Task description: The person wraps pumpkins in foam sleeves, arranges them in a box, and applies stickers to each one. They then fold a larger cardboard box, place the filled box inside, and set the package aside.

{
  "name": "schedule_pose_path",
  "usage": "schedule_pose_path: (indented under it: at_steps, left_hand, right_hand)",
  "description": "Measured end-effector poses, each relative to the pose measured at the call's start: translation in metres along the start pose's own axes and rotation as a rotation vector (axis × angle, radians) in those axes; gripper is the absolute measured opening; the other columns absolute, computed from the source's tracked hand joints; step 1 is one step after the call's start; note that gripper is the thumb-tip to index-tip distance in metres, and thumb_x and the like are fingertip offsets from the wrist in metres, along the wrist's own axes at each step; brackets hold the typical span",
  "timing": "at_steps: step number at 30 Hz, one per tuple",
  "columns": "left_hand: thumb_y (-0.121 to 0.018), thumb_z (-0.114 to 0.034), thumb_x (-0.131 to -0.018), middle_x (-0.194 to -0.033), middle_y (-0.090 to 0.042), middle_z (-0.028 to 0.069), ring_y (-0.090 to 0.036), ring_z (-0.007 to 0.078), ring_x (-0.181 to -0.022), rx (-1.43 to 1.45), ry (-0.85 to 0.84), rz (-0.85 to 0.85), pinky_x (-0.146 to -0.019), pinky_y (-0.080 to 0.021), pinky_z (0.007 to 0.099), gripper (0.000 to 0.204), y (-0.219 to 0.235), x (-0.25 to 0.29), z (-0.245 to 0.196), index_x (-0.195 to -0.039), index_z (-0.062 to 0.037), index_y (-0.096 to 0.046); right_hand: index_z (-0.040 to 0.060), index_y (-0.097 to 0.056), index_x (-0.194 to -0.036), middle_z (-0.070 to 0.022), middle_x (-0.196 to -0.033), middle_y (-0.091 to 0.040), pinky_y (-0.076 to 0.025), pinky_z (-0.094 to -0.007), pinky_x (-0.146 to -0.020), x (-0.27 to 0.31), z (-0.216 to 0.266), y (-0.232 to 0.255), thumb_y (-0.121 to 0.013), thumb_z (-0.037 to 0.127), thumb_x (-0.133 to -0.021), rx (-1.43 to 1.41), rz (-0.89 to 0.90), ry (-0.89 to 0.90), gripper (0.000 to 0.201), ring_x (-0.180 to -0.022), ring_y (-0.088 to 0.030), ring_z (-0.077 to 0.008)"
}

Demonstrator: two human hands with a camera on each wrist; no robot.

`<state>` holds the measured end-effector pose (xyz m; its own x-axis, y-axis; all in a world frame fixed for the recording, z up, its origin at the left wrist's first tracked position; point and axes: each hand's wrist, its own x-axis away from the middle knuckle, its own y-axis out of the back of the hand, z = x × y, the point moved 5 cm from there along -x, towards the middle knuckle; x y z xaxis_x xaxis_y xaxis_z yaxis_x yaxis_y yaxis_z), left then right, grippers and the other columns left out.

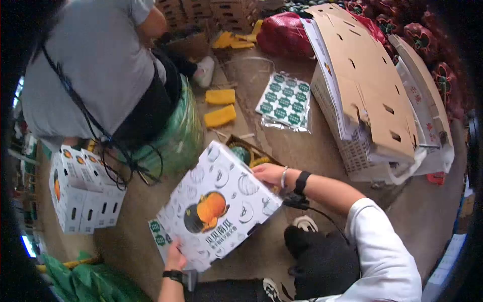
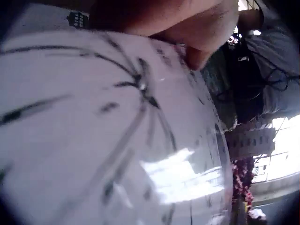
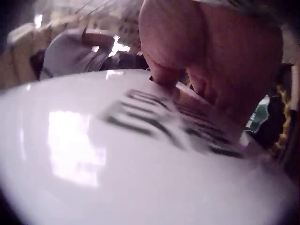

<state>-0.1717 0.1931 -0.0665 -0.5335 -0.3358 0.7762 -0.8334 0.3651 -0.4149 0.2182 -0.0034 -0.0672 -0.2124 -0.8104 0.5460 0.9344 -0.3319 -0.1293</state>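
Showing only the printed face and thin strips of side, with the underside of the white box (image 1: pixel 216 206) out of sight and no telling of any support from below. Covering most of a green-patterned sheet (image 1: pixel 157 231) at the box's left corner, and part of a small carton (image 1: pixel 266 155) just past its far edge. Cropping away the head of the seated person (image 1: pixel 95 70), up and left of the box. Losing patches of white surface to glare in both wrist views, and blurring the dark lettering in the right one past reading.

Gripping the box near its lower left corner with the left hand (image 1: pixel 176 257), digits bent over the border, the rest hidden by cardboard. Pinching the box's right-hand edge with the right hand (image 1: pixel 271 175), digits drawn close together, tips partly hidden. Nearly closed on the edge in both cases, with no telling how far underneath. Holding the box tilted between the two hands, printed face up, near the dark trousers (image 1: pixel 327 267); hard to make out any contact there. With two yellow pieces (image 1: pixel 220 116) beyond the box, and stacked boxes (image 1: pixel 75 201) to its left.
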Motion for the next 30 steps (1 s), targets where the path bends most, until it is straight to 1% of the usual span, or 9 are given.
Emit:
schedule_pose_path:
  at_steps: [3,5,8,15,16,19,22,26,30]
  left_hand:
    - [-0.047,-0.025,-0.093,-0.112,-0.058,0.0152,-0.057,0.0268,-0.105,-0.064,-0.142,-0.102,-0.092,-0.045,0.0431,0.038,0.004,-0.019,0.049,-0.115,0.0054,-0.05]
    - [-0.051,-0.024,-0.091,-0.113,-0.057,0.0159,-0.057,0.0271,-0.104,0.05,-0.087,-0.201,-0.089,-0.047,0.0411,0.041,-0.005,-0.015,0.07,-0.119,0.0053,-0.048]
    - [-0.05,-0.022,-0.092,-0.117,-0.055,0.0156,-0.055,0.0255,-0.104,-0.227,-0.274,-0.309,-0.09,-0.044,0.0384,0.043,-0.045,0.015,0.061,-0.122,0.0069,-0.045]
    - [-0.06,-0.029,-0.086,-0.115,-0.054,0.0213,-0.053,0.0265,-0.103,-0.498,-0.426,-0.638,-0.087,-0.042,0.0379,0.049,-0.035,-0.022,0.093,-0.112,0.0101,-0.045]
    - [-0.061,-0.029,-0.085,-0.116,-0.053,0.0218,-0.052,0.027,-0.104,-0.51,-0.464,-0.671,-0.088,-0.042,0.0381,0.051,-0.049,-0.025,0.092,-0.113,0.0103,-0.045]
    - [-0.065,-0.029,-0.083,-0.118,-0.052,0.0221,-0.051,0.0275,-0.108,-0.678,-0.474,-0.779,-0.091,-0.04,0.0378,0.054,-0.076,-0.016,0.073,-0.115,0.0094,-0.043]
    - [-0.065,-0.028,-0.084,-0.113,-0.055,0.019,-0.053,0.0265,-0.103,-0.516,-0.628,-0.604,-0.089,-0.042,0.0368,0.05,-0.067,-0.025,0.065,-0.113,0.0068,-0.045]
    - [-0.063,-0.028,-0.085,-0.109,-0.057,0.018,-0.055,0.0244,-0.098,-0.578,-0.545,-0.725,-0.084,-0.043,0.0367,0.043,-0.068,-0.012,0.054,-0.107,0.0052,-0.048]
    - [-0.065,-0.033,-0.083,-0.104,-0.06,0.0209,-0.058,0.031,-0.096,-0.804,-0.538,-0.902,-0.084,-0.044,0.039,0.047,-0.06,-0.017,0.057,-0.106,0.0052,-0.048]
  right_hand:
    - [0.0004,-0.062,-0.084,-0.005,-0.07,-0.063,-0.048,-0.0312,-0.06,-0.042,0.024,0.023,-0.052,0.027,-0.085,0.424,-0.005,0.076,0.029,-0.064,-0.058,-0.012]
    - [0.0027,-0.064,-0.091,-0.0087,-0.075,-0.066,-0.048,-0.0337,-0.067,-0.045,0.032,0.041,-0.052,0.03,-0.084,0.453,0.063,-0.005,0.03,-0.07,-0.061,-0.0187]
    - [0.0112,-0.065,-0.105,-0.0154,-0.091,-0.067,-0.049,-0.0391,-0.073,-0.028,0.046,0.058,-0.055,0.038,-0.082,0.821,0.033,0.269,0.037,-0.077,-0.062,-0.0323]
    - [0.0015,-0.045,-0.128,-0.0265,-0.102,-0.058,-0.045,-0.0386,-0.085,-0.034,0.053,0.085,-0.07,0.041,-0.068,1.02,-0.451,0.396,0.076,-0.098,-0.055,-0.0342]
    - [-0.0012,-0.038,-0.132,-0.0297,-0.11,-0.056,-0.045,-0.0399,-0.086,-0.05,0.045,0.089,-0.07,0.041,-0.068,0.794,-0.221,0.158,0.083,-0.1,-0.056,-0.0372]
    - [-0.0024,-0.053,-0.117,-0.021,-0.105,-0.064,-0.047,-0.0362,-0.083,-0.075,0.021,0.077,-0.07,0.038,-0.071,0.729,-0.01,0.079,0.064,-0.094,-0.062,-0.0299]
    - [-0.0002,-0.061,-0.106,-0.0144,-0.101,-0.067,-0.047,-0.032,-0.08,-0.051,0.008,0.061,-0.067,0.03,-0.075,0.414,0.212,0.093,0.043,-0.092,-0.061,-0.021]
    - [0.0007,-0.062,-0.105,-0.0014,-0.091,-0.066,-0.048,-0.0281,-0.072,-0.033,-0.066,0.06,-0.065,0.014,-0.078,0.104,0.165,-0.024,0.029,-0.081,-0.058,-0.0094]
    - [-0.002,-0.061,-0.106,-0.0006,-0.09,-0.066,-0.046,-0.023,-0.07,-0.024,-0.051,0.065,-0.063,0.006,-0.079,0.058,0.148,-0.077,0.029,-0.078,-0.057,-0.008]
